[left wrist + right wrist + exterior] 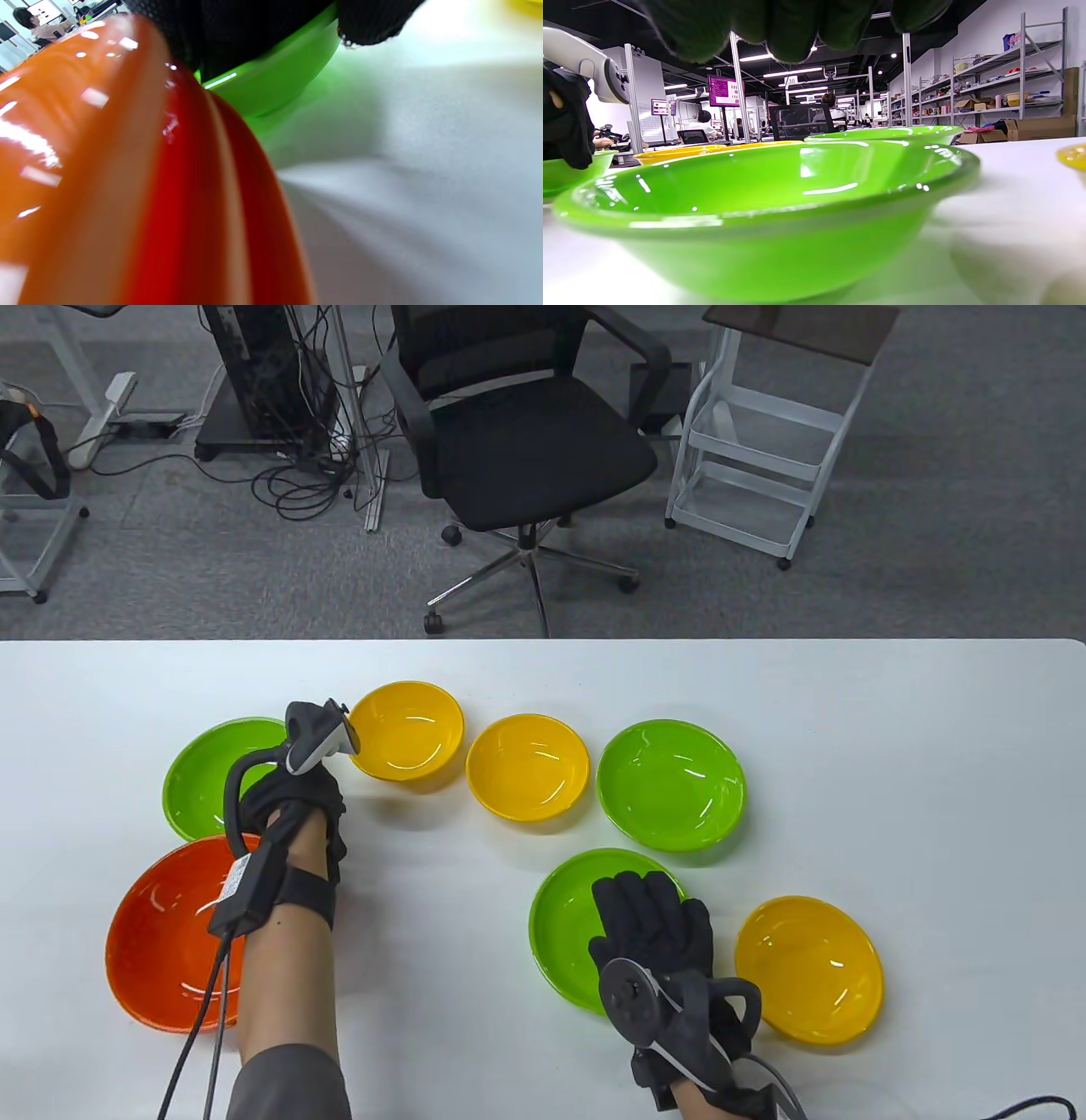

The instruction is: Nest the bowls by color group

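Observation:
Seven bowls sit on the white table point(891, 746). The far-left green bowl point(195, 785) touches the large orange bowl point(165, 942). Two yellow bowls point(407, 734) point(528, 768) and a green bowl point(670, 785) follow in a row. A nearer green bowl point(560, 937) and a yellow bowl point(810, 967) lie at the front right. My left hand point(288, 806) grips the far-left green bowl's right rim, which is also in the left wrist view point(275, 80) beside the orange bowl point(127, 169). My right hand point(649, 912) hovers flat and open over the nearer green bowl point(763, 203), with its fingers point(793, 25) above the bowl and not touching it.
Beyond the table's far edge stand a black office chair point(526, 432), a white step rack point(764, 458) and cables on the floor. Bare table surface lies at the right and along the far edge.

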The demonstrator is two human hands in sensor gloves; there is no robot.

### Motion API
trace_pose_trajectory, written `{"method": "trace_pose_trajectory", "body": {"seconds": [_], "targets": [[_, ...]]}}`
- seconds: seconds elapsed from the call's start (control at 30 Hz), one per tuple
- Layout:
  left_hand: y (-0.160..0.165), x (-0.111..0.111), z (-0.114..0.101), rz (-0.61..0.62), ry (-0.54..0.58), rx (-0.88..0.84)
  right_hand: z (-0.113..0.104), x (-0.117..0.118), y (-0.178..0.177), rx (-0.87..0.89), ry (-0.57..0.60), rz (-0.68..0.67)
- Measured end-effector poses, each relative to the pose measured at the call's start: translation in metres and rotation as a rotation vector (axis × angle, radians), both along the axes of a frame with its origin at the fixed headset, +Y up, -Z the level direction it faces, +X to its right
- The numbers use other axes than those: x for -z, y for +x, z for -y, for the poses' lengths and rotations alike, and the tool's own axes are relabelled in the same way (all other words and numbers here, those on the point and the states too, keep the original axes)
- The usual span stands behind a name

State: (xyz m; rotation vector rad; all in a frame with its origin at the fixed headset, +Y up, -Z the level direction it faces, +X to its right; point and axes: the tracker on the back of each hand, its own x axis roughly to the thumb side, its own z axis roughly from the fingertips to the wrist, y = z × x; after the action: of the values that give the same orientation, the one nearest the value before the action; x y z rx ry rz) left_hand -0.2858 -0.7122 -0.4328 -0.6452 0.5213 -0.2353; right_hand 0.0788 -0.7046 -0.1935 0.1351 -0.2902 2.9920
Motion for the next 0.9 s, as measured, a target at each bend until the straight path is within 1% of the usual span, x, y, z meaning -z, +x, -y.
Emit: {"method": "trace_pose_trajectory", "body": {"seconds": [0.1,0.2,0.3,0.37,0.4,0.43,0.47,0.5,0.53,0.6,0.63,0.7,0.77,0.9], "targets": [[0.001,-0.002,-0.001,0.025,0.009,0.016,0.000,0.000,0.000,0.004,0.004,-0.001],[0.005,-0.004,-0.005,0.054,0.027,0.074,0.000,0.000,0.001,0.008,0.010,0.001],[0.011,-0.007,-0.010,0.105,0.076,0.122,0.000,0.000,0.002,0.016,0.008,0.002],[0.015,-0.010,-0.016,0.144,0.117,0.207,0.000,0.000,0.002,0.024,0.013,0.000],[0.018,-0.012,-0.021,0.181,0.156,0.267,-0.001,0.000,0.002,0.027,0.016,0.001],[0.019,-0.014,-0.026,0.214,0.214,0.274,-0.001,-0.001,0.003,0.030,0.021,0.001],[0.021,-0.017,-0.030,0.237,0.271,0.258,-0.002,-0.001,0.003,0.032,0.024,0.001],[0.023,-0.021,-0.034,0.271,0.351,0.234,-0.002,-0.002,0.003,0.038,0.032,-0.003],[0.025,-0.024,-0.035,0.296,0.380,0.239,-0.002,-0.002,0.003,0.042,0.034,-0.006],[0.034,-0.034,-0.042,0.395,0.442,0.316,-0.003,-0.003,0.001,0.047,0.043,-0.015],[0.037,-0.039,-0.044,0.433,0.446,0.332,-0.003,-0.004,0.000,0.044,0.046,-0.019],[0.043,-0.050,-0.052,0.498,0.473,0.335,-0.003,-0.005,-0.001,0.040,0.050,-0.027],[0.050,-0.065,-0.064,0.549,0.522,0.325,-0.003,-0.006,-0.002,0.037,0.052,-0.034],[0.068,-0.097,-0.087,0.699,0.603,0.342,-0.004,-0.006,0.002,0.047,0.061,-0.030]]}}
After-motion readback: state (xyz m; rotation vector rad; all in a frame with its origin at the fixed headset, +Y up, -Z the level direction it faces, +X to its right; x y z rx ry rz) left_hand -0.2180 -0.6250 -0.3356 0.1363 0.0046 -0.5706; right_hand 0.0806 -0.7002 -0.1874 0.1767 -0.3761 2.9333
